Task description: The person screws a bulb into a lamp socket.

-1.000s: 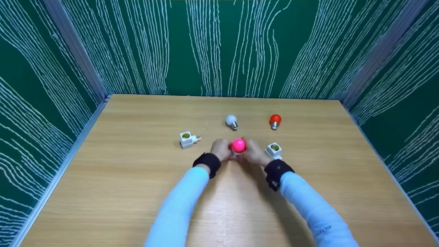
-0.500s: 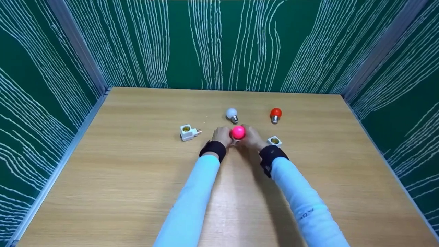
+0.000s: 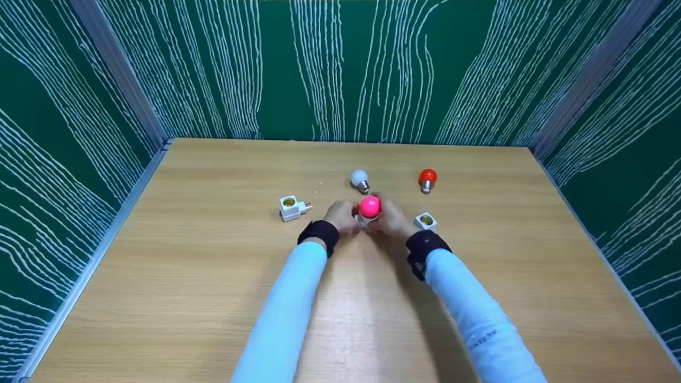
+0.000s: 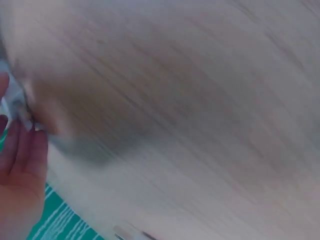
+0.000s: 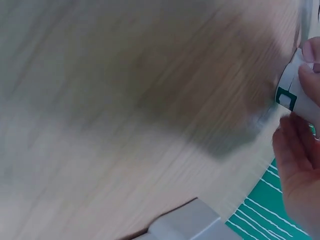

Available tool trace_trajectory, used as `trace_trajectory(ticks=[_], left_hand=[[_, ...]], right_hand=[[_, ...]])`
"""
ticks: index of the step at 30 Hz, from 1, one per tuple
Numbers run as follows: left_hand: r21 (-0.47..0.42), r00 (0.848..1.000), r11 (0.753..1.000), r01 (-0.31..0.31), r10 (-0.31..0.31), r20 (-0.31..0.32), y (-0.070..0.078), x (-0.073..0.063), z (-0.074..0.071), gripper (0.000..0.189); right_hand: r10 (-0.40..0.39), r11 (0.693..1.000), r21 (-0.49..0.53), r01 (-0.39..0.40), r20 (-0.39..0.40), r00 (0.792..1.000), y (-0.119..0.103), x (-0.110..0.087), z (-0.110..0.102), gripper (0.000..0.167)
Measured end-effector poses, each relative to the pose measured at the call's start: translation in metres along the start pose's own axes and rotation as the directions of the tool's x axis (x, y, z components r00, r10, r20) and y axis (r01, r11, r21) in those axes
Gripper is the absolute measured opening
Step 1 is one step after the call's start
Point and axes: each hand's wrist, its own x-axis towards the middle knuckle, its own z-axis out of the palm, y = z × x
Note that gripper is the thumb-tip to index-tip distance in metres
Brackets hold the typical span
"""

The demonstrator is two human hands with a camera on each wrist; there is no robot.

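Observation:
Both hands are at a round pink bulb (image 3: 370, 206), upright in a white lamp holder (image 3: 364, 221) near the middle of the table. On its left side my left hand (image 3: 341, 216) holds the holder low down; the left wrist view shows those fingers (image 4: 31, 145) by the metal prongs of the white piece. From the right, my right hand (image 3: 392, 218) grips it too. In the right wrist view a thumb (image 5: 311, 82) lies along the white holder, which has a square green-edged mark. Much of the holder is hidden between the hands.
A white bulb (image 3: 359, 178) and a red bulb (image 3: 427, 180) lie farther back on the wooden table (image 3: 213, 298). White plug-in lamp holders stand to either side, a left holder (image 3: 290, 208) and a right holder (image 3: 425, 221). Green walls with white lines enclose the table.
The head view has tilted slightly. My left hand came inward against the bulb's side, then shifted a little back to the left. The pink bulb stays between both hands.

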Motion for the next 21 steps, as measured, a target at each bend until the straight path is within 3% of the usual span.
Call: trace_trajectory(ticks=[3, 6, 10, 13, 16, 21], left_hand=[[-0.109, 0.998, 0.994, 0.017, -0.011, 0.055, -0.001, -0.009, -0.012, 0.064], [-0.178, 1.000, 0.984, 0.026, -0.023, 0.019, -0.003, -0.025, -0.027, 0.078], [-0.186, 0.996, 0.982, 0.003, -0.019, -0.088, -0.002, -0.052, -0.042, 0.066], [-0.216, 0.994, 0.976, -0.023, -0.001, -0.107, 0.003, -0.070, -0.045, 0.056], [-0.297, 0.997, 0.953, -0.056, 0.035, -0.074, 0.012, -0.083, -0.040, 0.048], [-0.366, 0.995, 0.926, -0.096, 0.104, 0.001, 0.024, -0.093, -0.024, 0.041]], right_hand=[[0.036, 0.998, 0.053, -0.037, 0.030, 0.999, -0.002, -0.010, -0.014, 0.091], [0.029, 0.993, 0.119, -0.029, 0.007, 1.000, -0.005, -0.024, -0.031, 0.087], [-0.044, 0.989, 0.136, 0.054, -0.079, 0.996, -0.009, -0.045, -0.052, 0.072], [-0.072, 0.989, 0.118, 0.087, -0.122, 0.990, -0.007, -0.060, -0.064, 0.062], [-0.034, 0.996, 0.079, 0.045, -0.135, 0.990, 0.003, -0.072, -0.074, 0.057], [0.109, 0.993, -0.024, -0.112, -0.101, 0.989, 0.025, -0.081, -0.081, 0.060]])
